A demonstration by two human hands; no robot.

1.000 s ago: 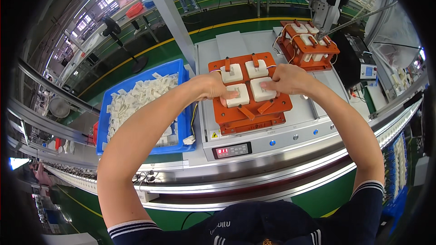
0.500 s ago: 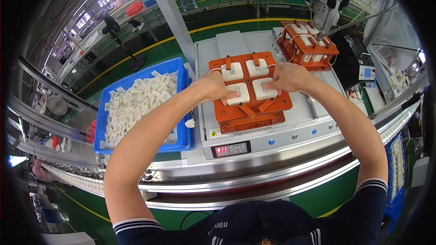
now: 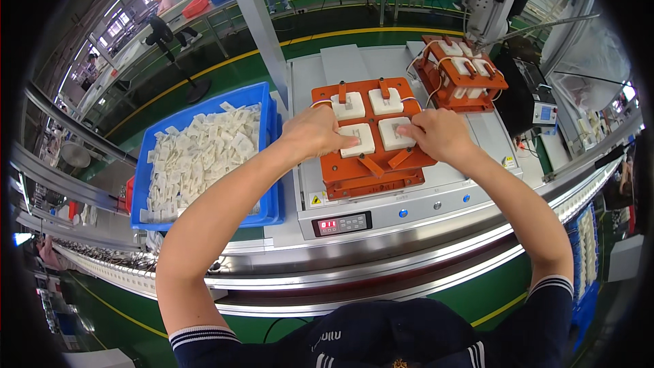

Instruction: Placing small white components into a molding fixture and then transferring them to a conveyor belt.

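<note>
An orange fixture [image 3: 378, 163] holds white square plastic pieces in a two-by-two layout. The thumb of my left hand [image 3: 311, 133] presses on top of the near-left white piece [image 3: 357, 140], its other fingers curled at the fixture's left edge. On the opposite side, my right hand [image 3: 441, 135] is closed, its thumb on the near-right white piece [image 3: 394, 138]. Behind them sit the far-left white piece [image 3: 347, 107] and the far-right white piece [image 3: 385, 101], each under an orange clamp tab. Two near tabs are turned outward at an angle. The curled fingertips are partly hidden.
A blue bin [image 3: 142, 191] heaped with small white parts [image 3: 197, 157] stands at left. Behind right, a second orange fixture [image 3: 470, 99] with white pieces sits under a machine head [image 3: 477, 0]. A control panel [image 3: 342, 223] and buttons line the machine's front; a metal post [image 3: 255, 27] rises behind.
The view has shifted slightly. My thumbs stay on the two near white pieces; my right hand has turned a little, its thumb lying nearer the piece's upper edge.
</note>
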